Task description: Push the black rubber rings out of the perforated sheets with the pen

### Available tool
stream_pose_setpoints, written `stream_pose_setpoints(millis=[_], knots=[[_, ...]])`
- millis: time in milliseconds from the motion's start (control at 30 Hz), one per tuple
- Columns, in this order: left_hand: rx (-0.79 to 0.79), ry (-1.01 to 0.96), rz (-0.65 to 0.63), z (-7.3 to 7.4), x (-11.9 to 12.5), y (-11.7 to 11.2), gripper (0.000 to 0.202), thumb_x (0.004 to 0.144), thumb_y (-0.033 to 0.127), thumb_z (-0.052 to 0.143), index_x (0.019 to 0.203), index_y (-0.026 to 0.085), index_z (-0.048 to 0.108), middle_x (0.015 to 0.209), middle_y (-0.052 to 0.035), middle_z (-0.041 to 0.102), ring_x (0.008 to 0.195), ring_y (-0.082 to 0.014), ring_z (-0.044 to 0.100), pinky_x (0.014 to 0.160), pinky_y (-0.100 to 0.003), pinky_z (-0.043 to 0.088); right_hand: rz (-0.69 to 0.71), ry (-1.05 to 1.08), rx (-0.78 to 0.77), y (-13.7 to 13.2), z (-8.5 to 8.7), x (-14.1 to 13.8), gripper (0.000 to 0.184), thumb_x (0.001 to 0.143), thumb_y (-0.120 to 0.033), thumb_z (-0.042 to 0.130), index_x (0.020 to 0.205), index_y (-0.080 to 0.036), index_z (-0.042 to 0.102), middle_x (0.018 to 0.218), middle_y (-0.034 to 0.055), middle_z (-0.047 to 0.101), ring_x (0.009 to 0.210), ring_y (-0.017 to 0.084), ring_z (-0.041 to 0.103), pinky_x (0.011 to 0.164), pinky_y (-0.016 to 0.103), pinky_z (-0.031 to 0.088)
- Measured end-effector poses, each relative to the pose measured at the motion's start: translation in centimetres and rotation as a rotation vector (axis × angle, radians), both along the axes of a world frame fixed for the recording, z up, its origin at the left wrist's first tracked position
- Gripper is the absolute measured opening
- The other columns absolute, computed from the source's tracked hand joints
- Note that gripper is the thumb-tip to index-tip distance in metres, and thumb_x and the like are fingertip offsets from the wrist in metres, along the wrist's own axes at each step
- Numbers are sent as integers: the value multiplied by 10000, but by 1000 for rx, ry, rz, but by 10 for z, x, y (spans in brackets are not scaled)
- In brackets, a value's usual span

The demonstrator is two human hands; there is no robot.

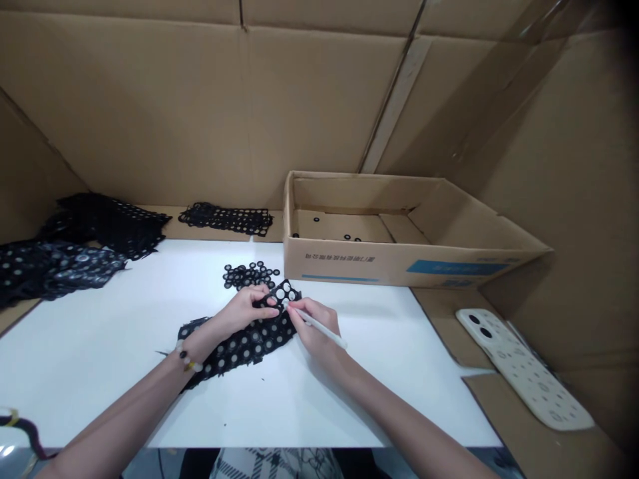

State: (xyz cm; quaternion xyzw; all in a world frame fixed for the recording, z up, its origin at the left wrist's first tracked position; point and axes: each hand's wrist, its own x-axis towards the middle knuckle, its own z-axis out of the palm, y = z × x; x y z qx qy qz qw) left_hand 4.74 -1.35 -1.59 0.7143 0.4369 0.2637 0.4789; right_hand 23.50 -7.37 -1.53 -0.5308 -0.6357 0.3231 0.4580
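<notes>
A bead bracelet (187, 357) sat on the left wrist. The left hand (244, 309) had a closed grip on a black sheet with many round holes (244, 349). The thumb and fingers pinched the sheet near one end and lifted that end a bit off the white desk (100, 379), so the holes there were easy to see. That was a good way to hold it, since the sheet could not slide. The right hand (314, 327) had a closed grip on a thin white stick (322, 329), held much like a pen. Its fingertips (292, 307) were right by the raised end of the sheet, and the two hands worked close together. The tip of the stick was hidden, so I could not tell if it touched the sheet.

Just past the hands lay a small heap of black rings (251, 274). Past that stood a low cardboard box (339, 266), with a few black rings (346, 237) on its floor. More black sheets (60, 269) lay in piles to the left. A pale board with holes (524, 369) lay to the right.
</notes>
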Motion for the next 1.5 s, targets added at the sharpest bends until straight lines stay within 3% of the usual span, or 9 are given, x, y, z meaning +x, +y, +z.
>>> stream_pose_setpoints(millis=[167,300,567,767,933,1133,1233,1333,1500], knots=[[-104,4,-141,15,-3,-2,252,791,423,616,820,173,599,834,3,562,837,-180,510,820,-293,393,-19,-35,48,0,-5,-1,163,885,-287,540,802,-217,662,796,38,705,697,185,645,675,281,488],[-107,43,-60,14,0,-5,292,774,459,614,842,178,573,839,-2,587,855,-197,528,789,-295,406,3,-44,89,5,-8,-1,125,868,-243,548,792,-223,646,816,35,698,736,186,648,718,287,490],[356,400,137,13,16,-23,157,760,294,555,661,193,487,759,-26,560,845,-234,483,779,-359,391,179,-53,-28,10,1,2,76,854,-239,541,814,-219,603,898,25,685,828,187,636,748,291,477],[640,584,346,24,16,-32,208,746,279,568,926,177,553,973,-85,536,939,-285,435,803,-420,374,209,-75,-15,6,0,4,81,892,-250,503,841,-221,560,919,28,655,855,187,610,769,292,459],[579,623,98,23,14,-28,219,830,245,485,622,183,510,728,-34,535,834,-234,446,766,-406,330,196,-94,-4,4,-4,2,78,886,-242,512,830,-223,563,922,32,654,863,192,607,782,300,449],[489,447,19,19,14,-24,220,822,203,473,609,177,518,710,-25,533,842,-219,440,776,-378,333,67,-106,-159,4,0,1,152,886,-252,472,745,-221,518,714,-19,596,671,163,534,619,260,387],[415,255,92,23,1,-13,226,835,207,422,617,185,479,732,-27,535,833,-211,455,785,-356,366,22,-86,-189,6,-2,1,168,874,-284,479,724,-213,511,677,-21,563,644,159,492,584,255,351],[406,148,325,28,-21,3,277,882,241,348,637,193,468,767,-40,553,844,-216,476,798,-351,392,11,-63,-214,7,-3,2,181,869,-305,481,717,-211,515,664,-22,542,644,160,471,578,255,332],[462,626,443,17,-40,20,226,878,307,451,794,212,637,896,-75,646,947,-297,438,836,-421,373,22,-34,-236,5,0,3,186,862,-312,487,710,-211,520,698,-16,556,677,167,475,596,261,326]])
